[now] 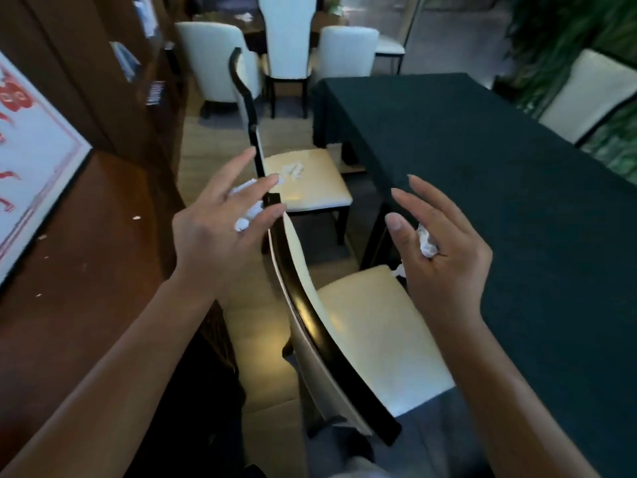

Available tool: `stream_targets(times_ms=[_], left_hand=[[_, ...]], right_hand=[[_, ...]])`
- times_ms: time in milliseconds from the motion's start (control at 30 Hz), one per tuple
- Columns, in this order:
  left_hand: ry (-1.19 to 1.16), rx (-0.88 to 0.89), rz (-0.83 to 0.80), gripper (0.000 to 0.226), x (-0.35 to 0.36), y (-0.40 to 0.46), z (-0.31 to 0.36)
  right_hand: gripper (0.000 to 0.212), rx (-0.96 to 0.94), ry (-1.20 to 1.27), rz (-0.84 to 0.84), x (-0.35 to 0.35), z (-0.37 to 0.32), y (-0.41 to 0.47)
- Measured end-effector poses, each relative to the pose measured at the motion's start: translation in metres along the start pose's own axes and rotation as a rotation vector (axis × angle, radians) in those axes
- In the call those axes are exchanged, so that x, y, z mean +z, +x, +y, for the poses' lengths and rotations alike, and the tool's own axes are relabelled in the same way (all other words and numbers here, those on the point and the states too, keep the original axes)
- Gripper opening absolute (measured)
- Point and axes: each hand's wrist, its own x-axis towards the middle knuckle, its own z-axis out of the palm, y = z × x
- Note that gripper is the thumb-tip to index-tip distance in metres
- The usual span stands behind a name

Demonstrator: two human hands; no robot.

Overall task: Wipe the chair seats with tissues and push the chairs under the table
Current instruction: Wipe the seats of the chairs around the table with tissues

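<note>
The nearest chair's cream seat (372,339) lies just below my hands, and its dark curved back rail (310,305) runs between them. My left hand (217,229) hovers over the top of the rail with fingers spread, holding a white tissue (246,210) underneath. My right hand (441,257) is above the seat's far edge with a crumpled tissue (427,244) pinched between its fingers. A second chair (310,191) stands farther ahead with white tissue scraps (293,169) on its seat. Both chairs are pulled out from the table with the dark green cloth (482,174).
A brown wooden sideboard (86,257) runs along the left, with a framed picture (31,160) leaning on it. More white chairs (289,39) stand at another table behind. One white chair (582,98) is at the table's far right, beside plants (565,32).
</note>
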Motion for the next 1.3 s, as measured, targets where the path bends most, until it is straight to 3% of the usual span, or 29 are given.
stream_targets(times_ms=[267,667,967,1300], left_hand=[[-0.251,0.092,-0.045,0.029,0.033,0.024,0.007],[-0.420,0.195,-0.064,0.027,0.098,0.064,0.056],[-0.704,0.311,-0.217,0.024,0.166,0.076,0.101],[-0.925,0.424,-0.297,0.023,0.206,0.102,0.077]], right_hand=[[0.031,0.089,-0.237,0.137,-0.036,-0.012,-0.012],[0.029,0.193,-0.313,0.300,-0.077,0.015,-0.014],[0.028,0.321,-0.495,0.490,-0.128,0.024,-0.037],[0.027,0.384,-0.687,0.634,-0.082,-0.002,-0.034]])
